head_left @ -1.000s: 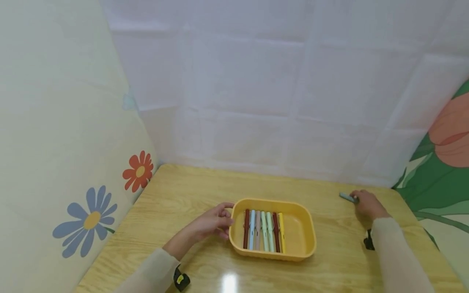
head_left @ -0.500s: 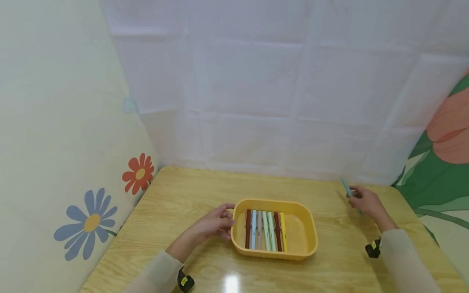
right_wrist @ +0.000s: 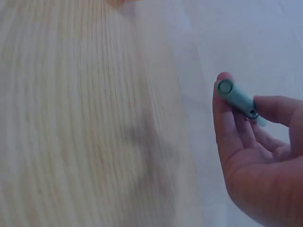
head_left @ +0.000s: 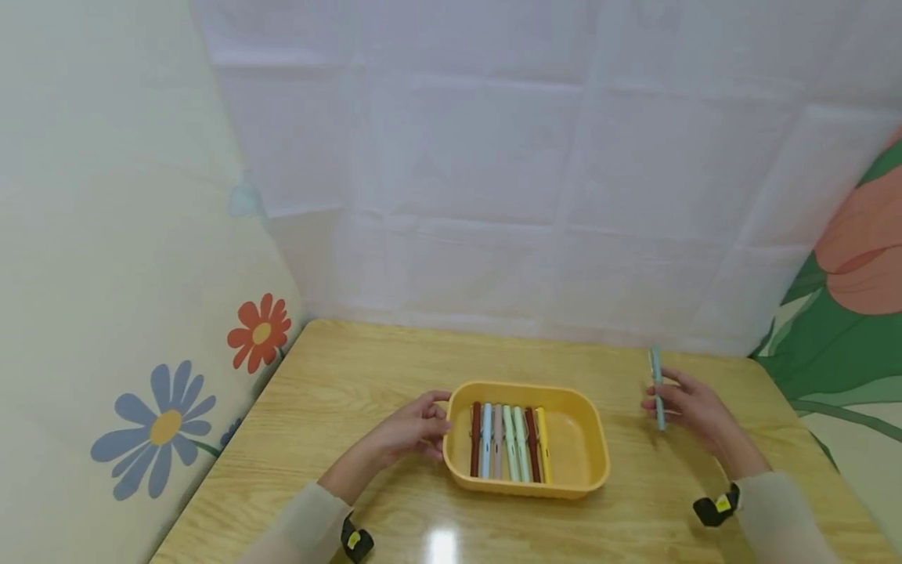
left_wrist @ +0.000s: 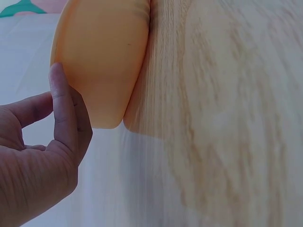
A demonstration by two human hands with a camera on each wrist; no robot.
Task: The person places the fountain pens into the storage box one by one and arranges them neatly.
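Note:
My right hand (head_left: 694,403) pinches a blue-green pen (head_left: 658,388) between thumb and fingertips, above the right side of the table. In the right wrist view the pen (right_wrist: 239,100) points its round end toward the camera, and its shadow falls on the wood. My left hand (head_left: 409,429) is at the left end of a yellow tray (head_left: 595,439), its fingers touching the outside. One fingertip (left_wrist: 57,71) reaches the tray's rim in the left wrist view. Several pens lie side by side in the tray: dark red, light blue, mauve, pale green and yellow (head_left: 543,446).
The tray stands on a wooden table (head_left: 380,352); its right part shows bare bottom. A white cloth (head_left: 493,196) hangs behind the table, and flower-printed cloths (head_left: 141,274) flank it. A black wrist device (head_left: 715,509) sits at each sleeve.
My right hand has lifted the blue-green pen off the table and turned it from lying sideways to pointing away from me. The left hand and tray stay almost in place.

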